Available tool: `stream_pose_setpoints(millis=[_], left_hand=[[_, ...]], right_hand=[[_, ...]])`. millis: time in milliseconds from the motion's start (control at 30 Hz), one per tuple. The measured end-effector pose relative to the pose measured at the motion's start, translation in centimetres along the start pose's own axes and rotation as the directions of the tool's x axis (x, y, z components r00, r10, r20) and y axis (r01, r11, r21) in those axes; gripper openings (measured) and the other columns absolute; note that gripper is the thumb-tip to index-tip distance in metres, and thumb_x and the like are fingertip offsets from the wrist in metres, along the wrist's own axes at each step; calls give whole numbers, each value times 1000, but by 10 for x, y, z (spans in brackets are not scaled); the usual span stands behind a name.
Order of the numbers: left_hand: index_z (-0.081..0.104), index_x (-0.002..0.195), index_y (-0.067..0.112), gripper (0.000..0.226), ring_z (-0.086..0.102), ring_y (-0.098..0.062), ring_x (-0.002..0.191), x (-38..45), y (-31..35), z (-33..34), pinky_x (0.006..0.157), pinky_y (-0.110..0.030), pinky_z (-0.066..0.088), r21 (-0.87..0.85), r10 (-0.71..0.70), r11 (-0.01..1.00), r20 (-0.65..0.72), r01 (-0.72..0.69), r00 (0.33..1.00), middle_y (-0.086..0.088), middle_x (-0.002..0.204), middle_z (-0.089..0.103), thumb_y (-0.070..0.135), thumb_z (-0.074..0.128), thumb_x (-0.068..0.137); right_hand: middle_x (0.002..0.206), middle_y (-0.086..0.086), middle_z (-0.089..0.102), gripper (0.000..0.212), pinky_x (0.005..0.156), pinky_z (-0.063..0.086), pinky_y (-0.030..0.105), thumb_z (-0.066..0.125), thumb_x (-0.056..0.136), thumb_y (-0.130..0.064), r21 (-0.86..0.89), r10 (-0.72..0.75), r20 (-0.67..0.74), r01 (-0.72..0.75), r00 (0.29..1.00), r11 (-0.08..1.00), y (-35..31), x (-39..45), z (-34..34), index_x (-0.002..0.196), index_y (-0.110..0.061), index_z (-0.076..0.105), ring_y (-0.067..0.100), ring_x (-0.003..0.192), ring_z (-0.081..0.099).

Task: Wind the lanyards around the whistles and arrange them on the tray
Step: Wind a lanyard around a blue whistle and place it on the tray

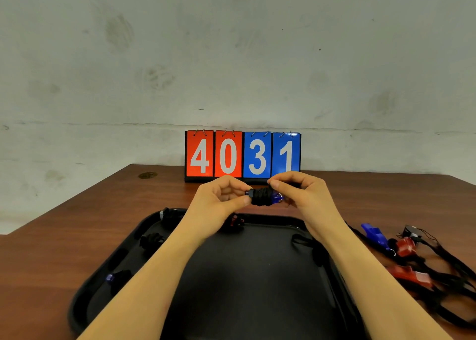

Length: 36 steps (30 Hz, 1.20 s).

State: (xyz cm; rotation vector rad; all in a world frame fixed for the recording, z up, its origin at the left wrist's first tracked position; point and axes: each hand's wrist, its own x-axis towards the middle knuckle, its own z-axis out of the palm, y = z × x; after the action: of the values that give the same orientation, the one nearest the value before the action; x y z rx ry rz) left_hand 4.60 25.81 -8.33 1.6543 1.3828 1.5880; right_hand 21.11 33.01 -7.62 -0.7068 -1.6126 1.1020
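I hold a blue whistle (277, 198) wrapped in its black lanyard (262, 196) above the far edge of the black tray (247, 275). My left hand (221, 198) pinches the whistle's left end. My right hand (298, 192) grips the right end. On the tray lie several wound whistles: one at the far left corner (168, 217), one below it (152, 239), a blue one (116, 279) near the left rim, and a red one (235, 222) at the back, partly hidden by my left wrist.
To the right of the tray, loose whistles lie on the brown table with tangled black lanyards (453, 267): a blue whistle (374, 235), a red whistle (405, 247), another red whistle (409, 276). A flip scoreboard (242, 155) reading 4031 stands against the wall.
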Motion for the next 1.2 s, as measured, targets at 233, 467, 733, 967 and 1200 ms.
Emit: stream_pose_setpoints(millis=[233, 467, 733, 967, 1200], left_hand=[[64, 86, 16, 18, 56, -4, 55, 0, -2, 0, 57, -14, 47, -204, -47, 978, -59, 34, 997, 8, 68, 66, -1, 62, 81], [61, 88, 12, 14, 57, -7, 55, 2, -6, -1, 56, -14, 45, -248, -66, 968, -122, 34, 990, 2, 61, 62, 1, 63, 81], [56, 90, 7, 13, 66, -13, 66, 2, -6, 1, 64, -21, 53, -191, -24, 981, -69, 11, 997, -5, 76, 68, -3, 59, 84], [51, 81, 8, 20, 64, -21, 65, 2, -4, 4, 65, -31, 55, -324, -116, 939, 29, 119, 993, -13, 81, 67, 23, 63, 78], [51, 108, 21, 31, 69, -21, 77, 2, -6, 4, 69, -29, 55, -206, -119, 969, 91, 136, 989, -2, 90, 68, 9, 63, 83]], right_hand=[[68, 15, 62, 13, 62, 45, 29, 60, 83, -1, 187, -2, 37, -5, 999, 982, 0, -3, 4, 81, -10, 69, 17, 56, 53], [76, 9, 69, 13, 66, 50, 28, 60, 83, 0, 257, -19, 107, -9, 994, 966, 1, -6, 8, 87, -8, 70, 17, 64, 58], [71, 7, 67, 6, 71, 49, 32, 65, 81, -8, 200, 22, 73, -36, 997, 979, 5, -6, 10, 82, -10, 70, 17, 66, 57], [69, 5, 67, 10, 70, 53, 26, 68, 79, -6, 114, -2, 68, -6, 998, 993, 1, -5, 5, 85, -12, 71, 14, 64, 60], [67, 0, 68, 10, 67, 54, 25, 67, 80, -7, 26, 47, 95, -50, 994, 998, 2, -5, 6, 86, -12, 73, 11, 62, 60]])
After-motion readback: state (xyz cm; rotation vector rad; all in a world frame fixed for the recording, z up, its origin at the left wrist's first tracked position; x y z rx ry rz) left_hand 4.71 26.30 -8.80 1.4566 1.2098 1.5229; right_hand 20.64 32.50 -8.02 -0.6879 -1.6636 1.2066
